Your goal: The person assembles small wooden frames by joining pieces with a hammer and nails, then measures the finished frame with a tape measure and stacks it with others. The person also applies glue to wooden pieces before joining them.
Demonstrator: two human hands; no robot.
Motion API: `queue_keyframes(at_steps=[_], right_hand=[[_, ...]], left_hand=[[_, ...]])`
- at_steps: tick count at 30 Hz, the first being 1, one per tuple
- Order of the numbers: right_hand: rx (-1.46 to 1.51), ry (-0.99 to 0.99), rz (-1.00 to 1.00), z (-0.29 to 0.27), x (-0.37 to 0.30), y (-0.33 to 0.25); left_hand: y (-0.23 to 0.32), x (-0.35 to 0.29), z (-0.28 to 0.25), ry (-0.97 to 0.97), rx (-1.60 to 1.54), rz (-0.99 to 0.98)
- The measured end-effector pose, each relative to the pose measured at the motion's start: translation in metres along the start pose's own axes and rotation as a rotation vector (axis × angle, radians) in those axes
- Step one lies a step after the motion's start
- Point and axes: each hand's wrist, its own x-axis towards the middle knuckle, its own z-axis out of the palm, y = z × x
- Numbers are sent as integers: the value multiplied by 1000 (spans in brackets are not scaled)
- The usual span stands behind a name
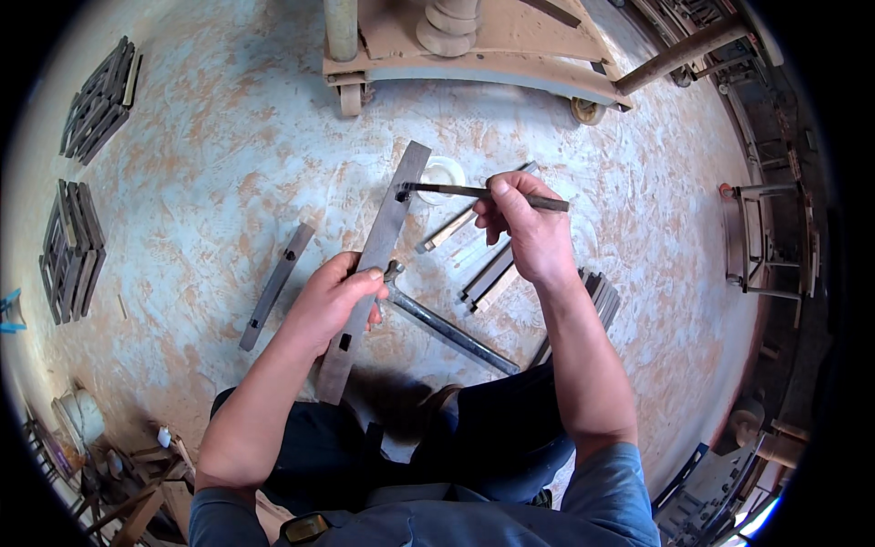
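My left hand (330, 305) is closed around a flat dark wooden bar (386, 219), held tilted over the floor. The bar has a mortise near each end. Between the fingers and thumb of my right hand (530, 226) is a thin dark stick (463, 190). Its tip meets the bar at the upper mortise. Just behind the stick a white bowl (460, 173) stands on the floor, partly covered by the bar. A hammer (448, 330) lies below, its head close to my left hand. Left of that hand lies a shorter mortised bar (275, 290).
Wooden strips (490, 275) lie near my right forearm, beside a stack of dark pieces (602, 296). Two piles of dark wooden frames (98, 102) sit at the far left. A wheeled wooden cart (492, 69) stands ahead. Scrap wood (146, 501) fills the lower left.
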Motion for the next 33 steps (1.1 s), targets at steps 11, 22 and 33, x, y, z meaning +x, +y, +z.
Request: queue_keyframes(at_steps=[11,22,33], right_hand=[[0,2,-2,-8,-6,-4],[-49,33,5,-12,-2,0],[156,-205,-113,23,-50,-22]], left_hand=[[-1,2,0,-28,-63,-24],[-2,3,-2,-12,-116,-10],[14,22,-28,291,-352,4]])
